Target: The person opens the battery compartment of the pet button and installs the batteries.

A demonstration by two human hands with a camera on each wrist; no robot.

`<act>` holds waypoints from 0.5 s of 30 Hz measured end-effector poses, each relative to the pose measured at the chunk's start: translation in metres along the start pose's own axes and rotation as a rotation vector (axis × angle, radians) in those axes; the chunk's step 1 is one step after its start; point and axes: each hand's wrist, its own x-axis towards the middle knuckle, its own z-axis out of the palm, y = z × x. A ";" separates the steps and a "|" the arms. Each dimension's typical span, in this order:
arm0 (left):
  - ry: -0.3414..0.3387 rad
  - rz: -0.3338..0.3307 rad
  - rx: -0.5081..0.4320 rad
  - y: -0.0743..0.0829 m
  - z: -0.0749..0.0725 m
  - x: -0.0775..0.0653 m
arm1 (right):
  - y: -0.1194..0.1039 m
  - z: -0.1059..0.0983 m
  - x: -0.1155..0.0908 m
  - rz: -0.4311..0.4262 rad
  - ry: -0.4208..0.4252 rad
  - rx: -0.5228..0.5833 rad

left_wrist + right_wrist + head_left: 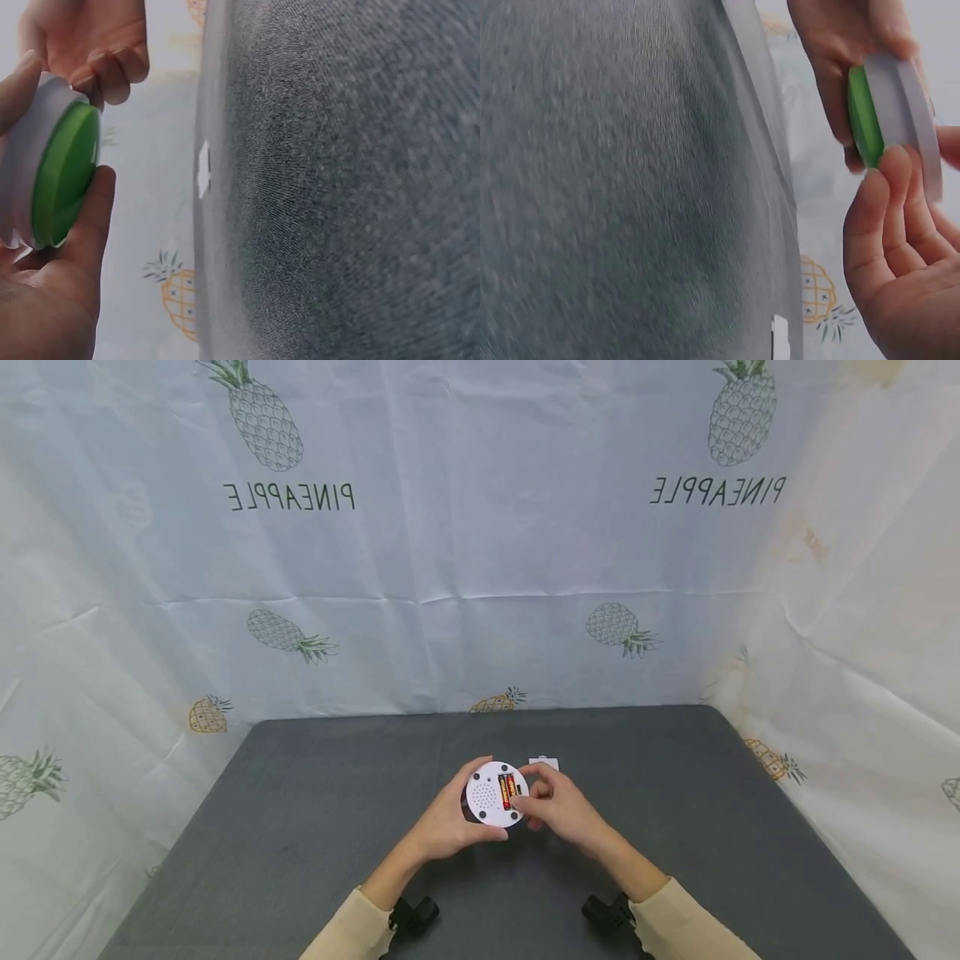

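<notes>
A round white sound button (483, 795) with a green top (69, 169) is held above the table, its underside with speaker holes turned up. In its uncovered battery slot lie batteries (507, 788) with red, black and gold wrappers. My left hand (444, 823) grips the button's rim from the left, thumb and fingers around it. From the right, my right hand (568, 810) pinches the button, with the thumb at the lower end of the batteries and curled fingers against the side (894, 97). The thumb partly hides the slot.
A small white flat piece (544, 762) lies on the dark grey table (337, 793), just beyond my right hand. White curtains with pineapple prints (480, 527) stand behind the table and along both sides. Black wrist camera mounts (414, 915) sit at both sleeves.
</notes>
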 end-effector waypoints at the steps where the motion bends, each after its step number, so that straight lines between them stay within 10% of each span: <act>1: -0.003 0.000 -0.004 -0.001 0.000 0.000 | 0.001 -0.002 0.000 -0.009 -0.016 -0.004; 15: 0.018 -0.024 -0.056 -0.002 -0.008 -0.004 | 0.012 -0.032 0.019 -0.099 0.084 -0.235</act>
